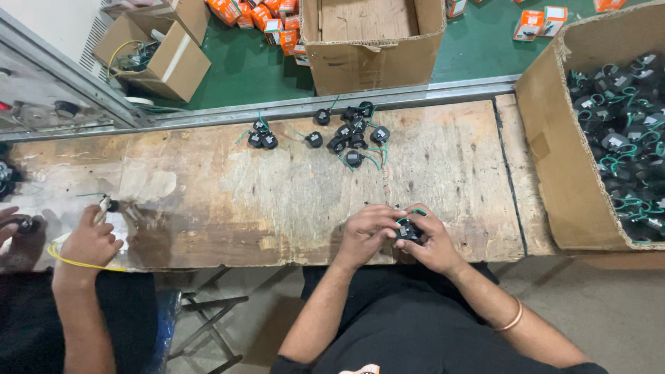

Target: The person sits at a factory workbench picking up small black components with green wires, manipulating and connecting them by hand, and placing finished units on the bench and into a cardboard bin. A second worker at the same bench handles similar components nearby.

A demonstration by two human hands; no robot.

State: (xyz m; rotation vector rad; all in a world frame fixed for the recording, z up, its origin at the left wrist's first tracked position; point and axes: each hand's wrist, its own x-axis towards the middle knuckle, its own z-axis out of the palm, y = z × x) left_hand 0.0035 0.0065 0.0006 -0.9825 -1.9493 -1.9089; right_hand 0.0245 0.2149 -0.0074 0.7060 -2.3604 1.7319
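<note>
**Reader:** Hands first, please. What are they doing?

**Describer:** Both hands are meeting at the near edge of a worn plywood workbench (443, 159). The left hand (365, 234) is curling its fingers narrowly around a small black component with a green wire (409, 230), and the right hand (433, 241) is cupping the same part from the other side, thumb pressing on top. A thin bangle (512, 322) is circling the right wrist.

**Reader:** Is anyone else working nearby?

**Describer:** Yes. At the left, another person's hand (90, 241) is gripping a small tool (104, 204) over the bench, with a yellow wire (73, 262) looping just beside it.

**Reader:** And further out?

**Describer:** A loose cluster of matching black parts (350, 137) with green wires is lying near the far edge of the bench, well apart from the hands. A large cardboard box (554, 173) is sitting at the right, holding many more of the same parts. Beyond the bench, on a green floor (242, 69), an open carton (374, 55) is standing among scattered small orange boxes (249, 14).
</note>
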